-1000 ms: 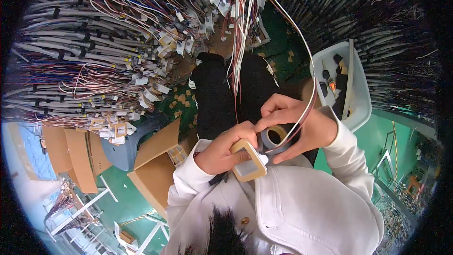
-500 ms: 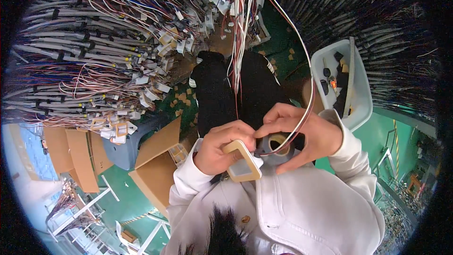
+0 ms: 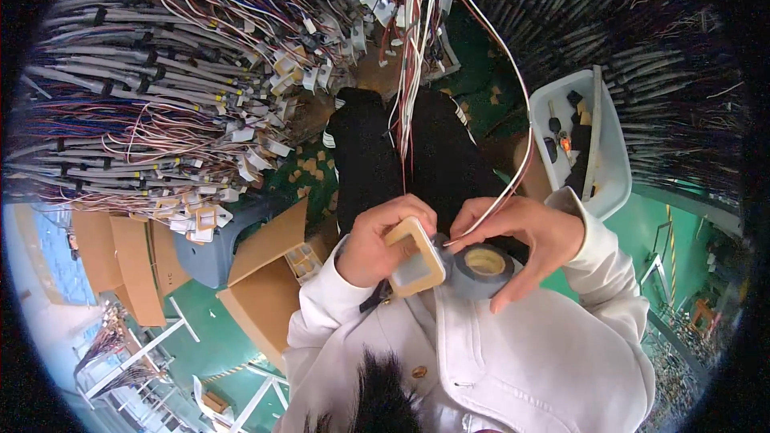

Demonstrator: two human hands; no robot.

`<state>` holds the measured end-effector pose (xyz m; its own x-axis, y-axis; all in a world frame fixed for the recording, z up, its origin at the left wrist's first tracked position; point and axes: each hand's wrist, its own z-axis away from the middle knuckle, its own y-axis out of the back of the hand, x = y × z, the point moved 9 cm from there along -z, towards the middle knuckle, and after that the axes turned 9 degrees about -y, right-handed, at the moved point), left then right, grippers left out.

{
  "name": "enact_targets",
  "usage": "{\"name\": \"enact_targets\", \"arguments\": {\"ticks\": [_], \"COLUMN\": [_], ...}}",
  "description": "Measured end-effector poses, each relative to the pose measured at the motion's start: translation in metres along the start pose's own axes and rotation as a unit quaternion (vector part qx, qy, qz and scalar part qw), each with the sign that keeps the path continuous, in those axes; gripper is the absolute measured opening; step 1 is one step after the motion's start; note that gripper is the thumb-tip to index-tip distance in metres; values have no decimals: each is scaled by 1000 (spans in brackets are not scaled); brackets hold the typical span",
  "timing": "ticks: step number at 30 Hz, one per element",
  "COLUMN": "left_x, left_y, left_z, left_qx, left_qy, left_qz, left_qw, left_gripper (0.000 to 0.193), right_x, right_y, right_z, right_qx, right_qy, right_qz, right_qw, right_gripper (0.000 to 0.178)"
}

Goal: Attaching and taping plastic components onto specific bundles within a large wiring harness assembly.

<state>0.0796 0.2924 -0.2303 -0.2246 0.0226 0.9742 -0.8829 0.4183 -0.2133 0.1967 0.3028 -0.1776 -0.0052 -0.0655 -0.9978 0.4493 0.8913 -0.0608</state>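
My left hand (image 3: pixel 370 242) is closed around a white square plastic housing with a tan frame (image 3: pixel 422 283) on its face. Beside it, my right hand (image 3: pixel 545 228) curls its thumb and fingers about a roll of grey tape (image 3: pixel 480 287), its tan core showing. A stretch of tape seems to run from the roll to the housing's side, by the right fingertips. Red and white wires (image 3: pixel 524 162) loop down over the right fingers to that same spot. Where exactly tape and wires meet the housing is partly hidden by my fingers.
Stacked grey cable harnesses (image 3: pixel 120 64) with white connectors fill the left, and more cables (image 3: pixel 674 80) the right. A pale plastic bin (image 3: pixel 613 184) holding small parts stands at right. An open cardboard box (image 3: pixel 249 317) sits at left. A wire bundle (image 3: pixel 411 56) hangs ahead over my dark trousers.
My right hand has shifted slightly right, its fingers drawn lower. The tape roll has come out from behind the fingers and shows more of its face. The housing has tilted a little.
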Motion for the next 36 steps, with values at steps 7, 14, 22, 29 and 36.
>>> {"name": "enact_targets", "arguments": {"ticks": [7,14,22,29,36], "left_x": [87,99,86,68,39], "left_y": [-16,-43,-53,-40,10], "left_z": [-6,1,-2,-7,-10], "left_qx": [-29,-133,-169,-150,29], "left_qy": [-313,-419,-423,-380,-198], "left_qz": [-455,-625,-668,-614,-309], "left_qw": [833,646,588,676,930], "left_gripper": [24,15,13,11,23], "right_x": [42,58,58,47,90], "right_y": [-13,-13,-12,-31,20], "right_z": [4,6,12,11,49], "right_qx": [-33,35,120,61,308], "right_qy": [-125,-147,-178,-88,-126], "right_qz": [-409,-402,-426,-548,-124], "right_qw": [903,903,879,829,935], "right_gripper": [62,64,72,80,56]}}
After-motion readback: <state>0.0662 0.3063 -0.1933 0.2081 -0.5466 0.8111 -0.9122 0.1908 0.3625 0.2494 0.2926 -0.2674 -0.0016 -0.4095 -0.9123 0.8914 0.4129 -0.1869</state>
